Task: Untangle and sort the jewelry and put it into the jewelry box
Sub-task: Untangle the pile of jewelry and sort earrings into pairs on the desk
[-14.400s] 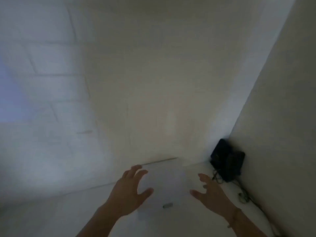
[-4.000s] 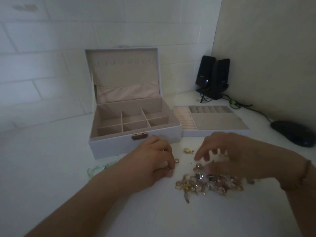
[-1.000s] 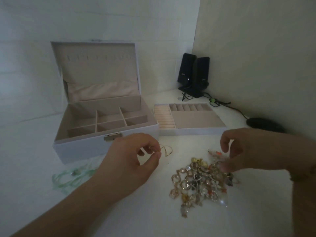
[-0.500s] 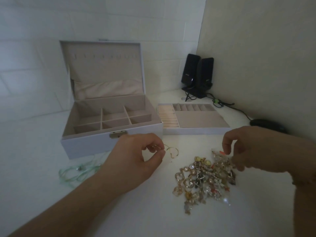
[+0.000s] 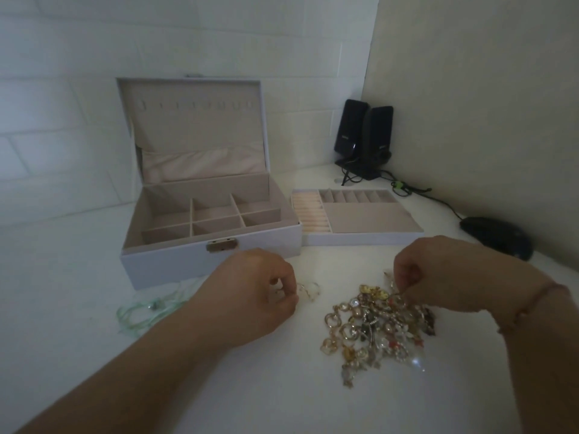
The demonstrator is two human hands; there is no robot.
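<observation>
A small gold piece point(image 5: 308, 290) is pinched in the left hand point(image 5: 250, 296) – the tangled jewelry pile point(image 5: 376, 324) on the tabletop point(image 5: 94, 355) is picked at by the right hand point(image 5: 438, 274), its grip closed on a strand. The jewelry box point(image 5: 206, 220) is seen open, compartments unfilled – sorting barely begun.

A white tabletop point(image 5: 62, 308) meets a white brick wall point(image 5: 62, 104) in dim light; right of the wall, a beige panel point(image 5: 485, 104) forms a corner holding two black speakers point(image 5: 363, 133).
</observation>
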